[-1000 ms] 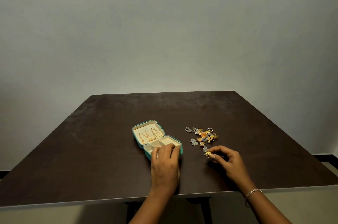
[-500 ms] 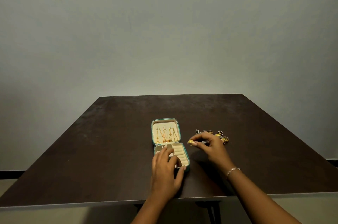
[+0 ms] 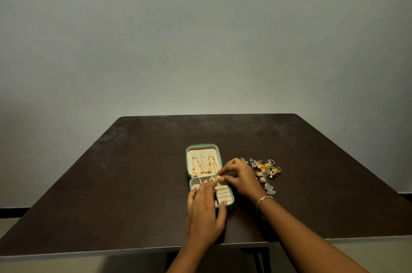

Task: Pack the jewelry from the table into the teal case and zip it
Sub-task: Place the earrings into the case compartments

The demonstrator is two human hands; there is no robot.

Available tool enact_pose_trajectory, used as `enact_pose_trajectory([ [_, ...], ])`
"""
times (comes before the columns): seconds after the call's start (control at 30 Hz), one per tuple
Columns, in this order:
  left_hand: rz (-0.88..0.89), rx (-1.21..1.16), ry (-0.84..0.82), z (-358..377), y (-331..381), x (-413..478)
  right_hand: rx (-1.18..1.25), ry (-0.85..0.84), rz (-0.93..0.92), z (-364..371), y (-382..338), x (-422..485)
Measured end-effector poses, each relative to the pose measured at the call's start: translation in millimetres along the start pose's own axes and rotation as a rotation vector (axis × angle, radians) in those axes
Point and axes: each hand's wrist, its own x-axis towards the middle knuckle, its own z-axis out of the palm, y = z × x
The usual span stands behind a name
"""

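Observation:
The teal case [image 3: 220,154] lies open on the dark table [image 3: 138,179], its lid flat at the far side with gold chains [image 3: 202,166] hanging in it. Its near half has cream compartments and ring rolls [image 3: 223,193]. My right hand [image 3: 239,178] pinches a small gold ring [image 3: 218,178] just above the far edge of the near half. My left hand [image 3: 205,210] rests on the near half with fingers spread, its thumb at the right front corner. A pile of loose jewelry [image 3: 265,171] lies to the right of the case, partly behind my right hand.
The table's front edge [image 3: 111,250] runs just below my wrists. A plain grey wall [image 3: 200,38] stands behind the table. A silver bracelet [image 3: 263,200] is on my right wrist.
My right hand picked the gold ring from the pile and carried it left, over the case. The case now lies square to me, with my left hand lying flat on it.

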Motion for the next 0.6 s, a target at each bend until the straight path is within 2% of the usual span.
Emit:
enact_pose_trajectory([
  [0.1,-0.046,-0.03,-0.088,-2.3,2.5,0.5,0.018,-0.005,0.02,1.0,2.3,0.0],
  [0.27,-0.051,-0.015,-0.114,-5.4,3.6,1.3,0.024,-0.032,0.02,-0.5,3.1,-0.5],
  [0.6,-0.049,-0.019,-0.119,-6.4,5.2,1.5,-0.196,0.021,-0.218,-2.1,0.2,-11.8],
])
